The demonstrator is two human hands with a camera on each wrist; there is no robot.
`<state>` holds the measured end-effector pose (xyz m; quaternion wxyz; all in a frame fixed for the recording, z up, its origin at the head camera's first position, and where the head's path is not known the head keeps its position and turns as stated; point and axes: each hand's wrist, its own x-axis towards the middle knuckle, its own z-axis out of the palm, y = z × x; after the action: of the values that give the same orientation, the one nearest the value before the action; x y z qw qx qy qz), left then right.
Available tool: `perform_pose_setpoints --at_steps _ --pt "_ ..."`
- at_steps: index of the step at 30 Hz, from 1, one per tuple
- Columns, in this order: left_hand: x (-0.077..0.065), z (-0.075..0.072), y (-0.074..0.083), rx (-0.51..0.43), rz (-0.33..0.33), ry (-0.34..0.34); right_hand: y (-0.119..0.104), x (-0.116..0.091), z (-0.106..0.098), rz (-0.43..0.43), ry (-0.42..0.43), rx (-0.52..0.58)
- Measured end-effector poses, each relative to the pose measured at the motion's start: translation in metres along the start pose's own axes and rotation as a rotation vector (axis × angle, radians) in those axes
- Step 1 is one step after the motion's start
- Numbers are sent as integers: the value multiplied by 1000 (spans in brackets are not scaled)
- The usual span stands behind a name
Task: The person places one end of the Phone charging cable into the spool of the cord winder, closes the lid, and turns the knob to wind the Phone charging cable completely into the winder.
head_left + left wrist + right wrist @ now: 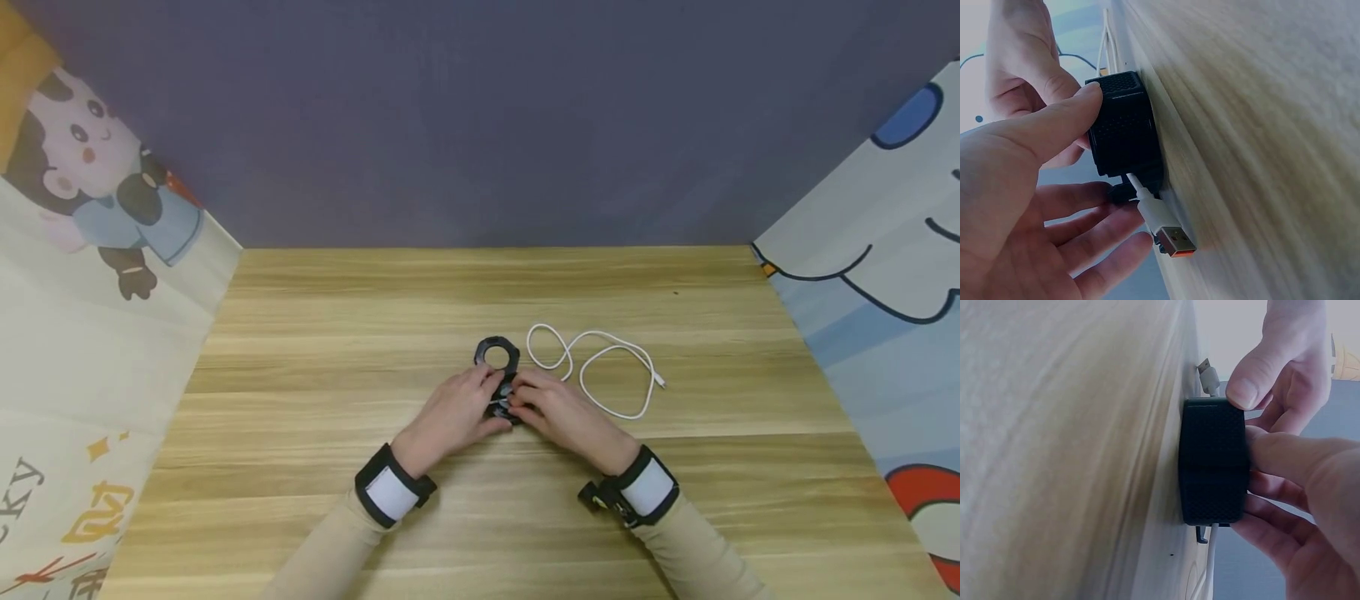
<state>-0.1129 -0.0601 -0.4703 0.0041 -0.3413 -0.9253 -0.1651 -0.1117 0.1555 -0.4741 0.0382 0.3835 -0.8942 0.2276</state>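
Observation:
An octagonal black case [1125, 128] with a textured side stands on the table between both hands. Its ring-shaped lid [513, 357] is swung open on the far side. My left hand [453, 412] grips the case from the left, thumb on the near wall. A white USB cable [649, 392] runs through the case, and its USB-A plug [1175, 240] sticks out on the left. With bent fingers, my right hand [558, 408] reaches into the case from the right and pinches the cable there; the fingertips are partly hidden.
Right of the case the cable lies in loose loops on the wooden table [315, 358], ending in a small white connector [659, 380]. A dark wall [480, 125] rises behind the table, with cartoon-printed panels [885, 350] at both sides.

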Motion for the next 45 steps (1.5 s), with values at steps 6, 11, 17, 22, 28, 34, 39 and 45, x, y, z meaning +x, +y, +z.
perform_pose_setpoints --at_steps 6,11,17,22,28,34,39,45 --pt "-1 -3 -1 12 5 3 -1 2 0 4 5 -2" --pt "1 -5 -1 22 -4 -4 -1 2 0 -8 22 -12" --pt "2 -5 -2 17 -19 -24 1 5 -1 -71 46 -11" --pt "2 -5 -2 4 -26 -25 2 8 -8 -75 10 25" --pt "2 -4 -1 4 -36 -31 10 17 -18 -57 12 80" --pt "2 -5 1 13 -21 -44 22 31 -21 12 12 31" --pt "2 -4 2 14 -21 -41 32 43 -18 47 -13 10" --pt "1 -2 1 7 -38 -48 41 55 -12 126 -54 49"
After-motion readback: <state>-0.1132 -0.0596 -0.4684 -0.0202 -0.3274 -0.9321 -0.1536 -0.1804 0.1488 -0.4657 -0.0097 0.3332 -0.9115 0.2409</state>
